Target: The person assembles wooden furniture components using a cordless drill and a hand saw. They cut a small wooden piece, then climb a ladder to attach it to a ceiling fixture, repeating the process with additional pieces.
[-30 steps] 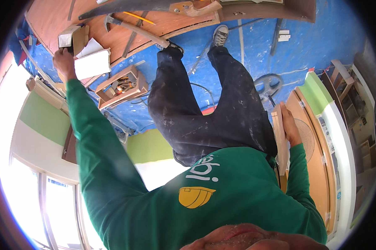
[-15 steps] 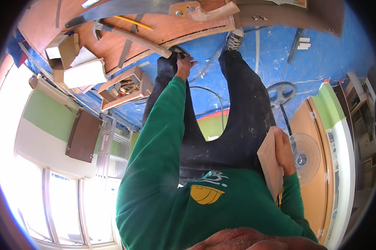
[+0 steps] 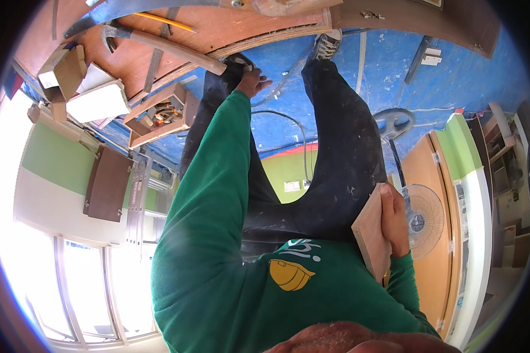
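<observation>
My left hand (image 3: pixel 253 83) is stretched forward over my left lower leg, its fingers apart and nothing seen in them. Just left of it, the handle end of a claw hammer (image 3: pixel 171 49) juts past the edge of a brown wooden workbench (image 3: pixel 229 29). Low on my right side, my right hand (image 3: pixel 395 219) grips a flat wooden board (image 3: pixel 370 232) by its edge, holding it tilted against my body; the fingers behind the board are hidden.
On the bench are a handsaw (image 3: pixel 147 8), a yellow pencil (image 3: pixel 166 22), a dark metal strip (image 3: pixel 159 56) and an opened cardboard box (image 3: pixel 62 70). A wooden tool box (image 3: pixel 159 120) is beyond its edge. A fan (image 3: pixel 420 220) stands right; a ladder (image 3: pixel 136 200) stands left.
The bench, hammer and tool box have shifted left and up in view. My left hand has moved slightly left and up, its fingers spread more. My right hand still holds the board.
</observation>
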